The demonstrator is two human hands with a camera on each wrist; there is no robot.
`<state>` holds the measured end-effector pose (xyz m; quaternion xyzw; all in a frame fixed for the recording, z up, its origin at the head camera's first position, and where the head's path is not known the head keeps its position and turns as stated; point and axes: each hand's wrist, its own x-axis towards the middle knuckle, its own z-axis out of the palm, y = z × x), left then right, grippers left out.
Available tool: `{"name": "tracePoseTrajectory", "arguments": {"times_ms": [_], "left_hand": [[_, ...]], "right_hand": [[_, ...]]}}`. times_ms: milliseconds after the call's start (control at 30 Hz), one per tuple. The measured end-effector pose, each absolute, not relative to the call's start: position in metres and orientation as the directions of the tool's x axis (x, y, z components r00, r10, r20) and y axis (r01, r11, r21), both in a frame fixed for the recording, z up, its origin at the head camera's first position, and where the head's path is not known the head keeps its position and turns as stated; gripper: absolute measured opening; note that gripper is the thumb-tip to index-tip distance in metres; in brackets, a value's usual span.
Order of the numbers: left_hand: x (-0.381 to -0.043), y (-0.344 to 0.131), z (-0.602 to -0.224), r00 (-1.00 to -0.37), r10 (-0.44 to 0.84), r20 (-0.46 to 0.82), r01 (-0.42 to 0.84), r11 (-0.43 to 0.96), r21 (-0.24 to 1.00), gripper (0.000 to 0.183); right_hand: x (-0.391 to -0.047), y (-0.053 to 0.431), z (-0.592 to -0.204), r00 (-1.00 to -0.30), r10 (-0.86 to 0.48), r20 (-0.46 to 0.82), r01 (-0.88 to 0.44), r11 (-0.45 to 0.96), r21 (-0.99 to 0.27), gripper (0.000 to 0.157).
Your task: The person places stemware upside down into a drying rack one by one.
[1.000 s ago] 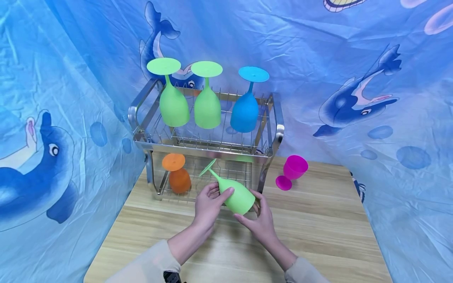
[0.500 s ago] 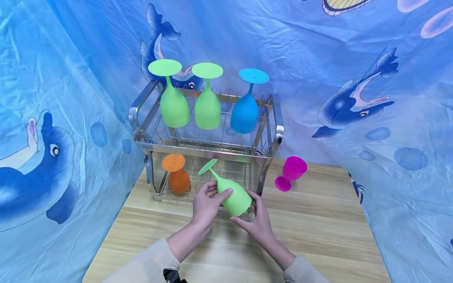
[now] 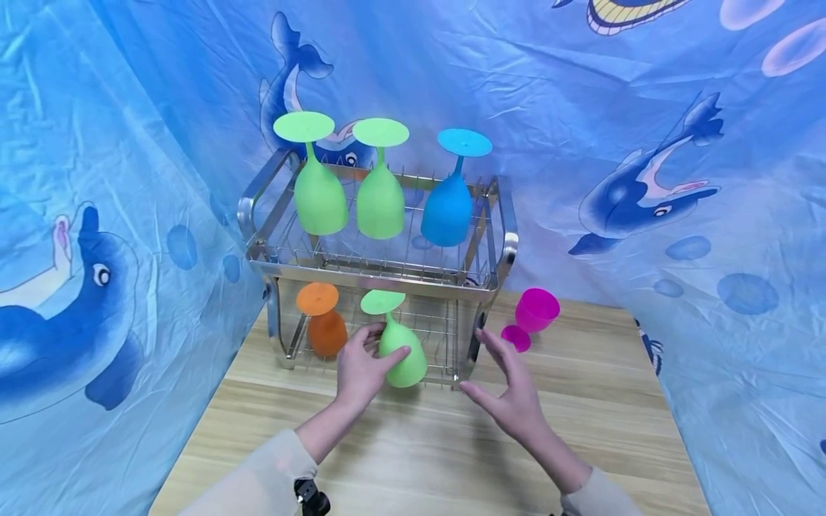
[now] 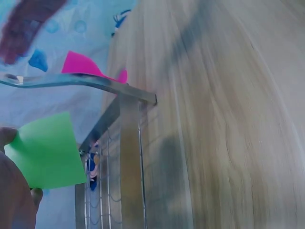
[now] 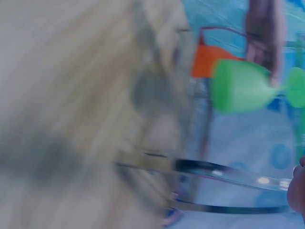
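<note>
My left hand (image 3: 363, 367) grips a light green plastic goblet (image 3: 405, 358) by its bowl, thumb in front. The goblet is upside down and slightly tilted, its round foot just under the front bar of the upper shelf, close over the lower tier of the metal dish rack (image 3: 381, 276). Its mouth faces down in the head view. To the right, my right hand (image 3: 516, 394) is apart from the goblet, fingers spread and holding nothing, near the rack's right leg. An orange goblet (image 3: 327, 333) stands upside down on the lower tier, left of the green one.
Two green goblets (image 3: 320, 201) (image 3: 381, 204) and a blue goblet (image 3: 447, 211) stand upside down on the upper shelf. A magenta goblet (image 3: 537, 309) stands upright on the wooden table (image 3: 600, 401), right of the rack. A blue dolphin-print curtain (image 3: 516, 86) surrounds the table.
My right hand has let go of the green goblet and moved right. My left hand has swung the goblet from a strong slant to nearly vertical, shifting it slightly left.
</note>
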<state>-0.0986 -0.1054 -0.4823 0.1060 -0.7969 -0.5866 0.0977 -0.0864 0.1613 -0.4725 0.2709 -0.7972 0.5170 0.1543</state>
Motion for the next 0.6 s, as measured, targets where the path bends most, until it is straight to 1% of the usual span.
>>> {"name": "tracePoseTrajectory", "arguments": {"times_ms": [133, 267, 333, 433, 600], "left_hand": [[-0.102, -0.108, -0.485, -0.958, -0.268, 0.099, -0.007, 0.37, 0.929, 0.064], [-0.104, -0.11, -0.489, -0.948, -0.262, 0.179, 0.045, 0.448, 0.893, 0.064], [-0.105, -0.11, -0.491, -0.942, -0.265, 0.208, 0.055, 0.488, 0.871, 0.064], [-0.108, -0.111, -0.496, -0.931, -0.268, 0.247, 0.059, 0.557, 0.828, 0.063], [-0.114, -0.111, -0.504, -0.915, -0.291, 0.28, 0.058, 0.591, 0.804, 0.063]], "right_hand": [[-0.095, 0.172, -0.439, -0.724, -0.261, 0.638, -0.689, 0.249, -0.681, 0.085], [-0.11, 0.179, -0.408, -0.626, -0.213, 0.75, -0.78, 0.185, -0.598, 0.076], [-0.121, 0.182, -0.395, -0.592, -0.176, 0.786, -0.805, 0.173, -0.567, 0.072], [-0.138, 0.185, -0.379, -0.588, -0.136, 0.797, -0.805, 0.197, -0.56, 0.07], [-0.166, 0.186, -0.366, -0.636, -0.137, 0.76, -0.764, 0.253, -0.594, 0.075]]}}
